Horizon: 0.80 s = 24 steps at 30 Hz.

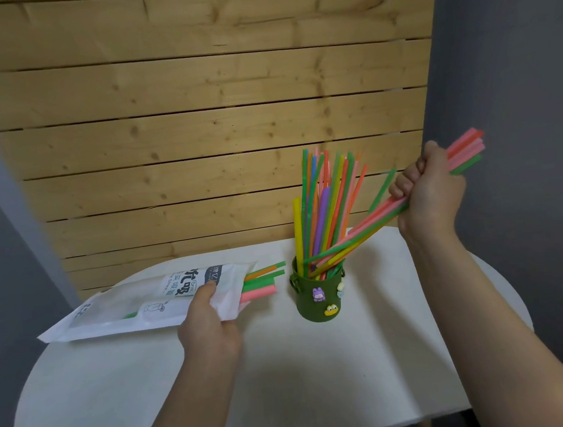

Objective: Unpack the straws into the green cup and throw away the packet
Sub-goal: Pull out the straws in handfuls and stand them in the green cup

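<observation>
A green cup (319, 295) with small cartoon charms stands on the white table (322, 364), and many coloured straws (321, 209) stand upright in it. My right hand (429, 195) grips a slanted bundle of straws (370, 222) whose lower ends reach into the cup's mouth. My left hand (208, 323) holds the white packet (137, 303) near its open end, lying flat to the left of the cup. A few pink, green and orange straws (262, 280) stick out of the packet toward the cup.
A wooden slatted panel (212, 116) stands upright right behind the table. Grey walls flank it on both sides. The table's rounded edge runs along the left and the front.
</observation>
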{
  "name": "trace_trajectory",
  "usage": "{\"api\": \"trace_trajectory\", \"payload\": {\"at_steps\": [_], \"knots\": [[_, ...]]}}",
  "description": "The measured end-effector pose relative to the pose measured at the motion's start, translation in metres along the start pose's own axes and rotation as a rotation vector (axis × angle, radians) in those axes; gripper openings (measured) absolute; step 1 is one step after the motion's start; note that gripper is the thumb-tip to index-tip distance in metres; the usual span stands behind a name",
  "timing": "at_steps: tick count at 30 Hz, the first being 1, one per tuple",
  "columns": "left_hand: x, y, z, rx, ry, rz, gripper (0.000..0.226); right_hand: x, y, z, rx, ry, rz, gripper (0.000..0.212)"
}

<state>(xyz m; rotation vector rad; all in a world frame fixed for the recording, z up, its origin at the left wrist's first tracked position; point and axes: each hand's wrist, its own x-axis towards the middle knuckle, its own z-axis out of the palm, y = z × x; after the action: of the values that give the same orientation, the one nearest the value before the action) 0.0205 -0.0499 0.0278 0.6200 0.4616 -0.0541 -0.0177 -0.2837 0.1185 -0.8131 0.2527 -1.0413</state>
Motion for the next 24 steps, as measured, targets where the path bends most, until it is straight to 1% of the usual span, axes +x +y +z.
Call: {"api": "trace_trajectory", "payload": {"at_steps": [3,5,7,10,13,15,17,21,24], "knots": [[0.001,-0.001,0.000,0.019,-0.001,-0.011,0.048,-0.003,0.008,0.007,-0.101,-0.035,-0.014,0.040],[0.001,-0.001,0.000,0.032,-0.003,-0.016,0.050,-0.006,0.015,0.011,-0.215,-0.078,-0.024,0.040],[0.003,-0.001,-0.001,0.044,0.009,-0.012,0.051,-0.009,0.025,0.016,-0.377,-0.132,-0.036,0.039],[0.002,-0.001,0.000,0.048,0.001,0.006,0.049,-0.014,0.041,0.019,-0.704,-0.242,-0.092,0.036],[0.002,-0.001,0.000,0.044,-0.005,0.022,0.042,-0.017,0.053,0.021,-0.864,-0.366,-0.170,0.033],[0.003,-0.001,0.000,0.047,-0.007,0.023,0.042,-0.018,0.057,0.022,-0.954,-0.422,-0.224,0.028],[0.004,0.000,0.000,0.051,-0.008,0.022,0.045,-0.018,0.061,0.021,-1.030,-0.442,-0.250,0.029],[0.005,-0.001,0.000,0.044,-0.014,0.015,0.043,-0.014,0.066,0.017,-1.140,-0.417,-0.250,0.043],[0.005,-0.002,0.001,0.042,-0.029,0.006,0.046,-0.011,0.067,0.013,-1.182,-0.404,-0.244,0.042]]}}
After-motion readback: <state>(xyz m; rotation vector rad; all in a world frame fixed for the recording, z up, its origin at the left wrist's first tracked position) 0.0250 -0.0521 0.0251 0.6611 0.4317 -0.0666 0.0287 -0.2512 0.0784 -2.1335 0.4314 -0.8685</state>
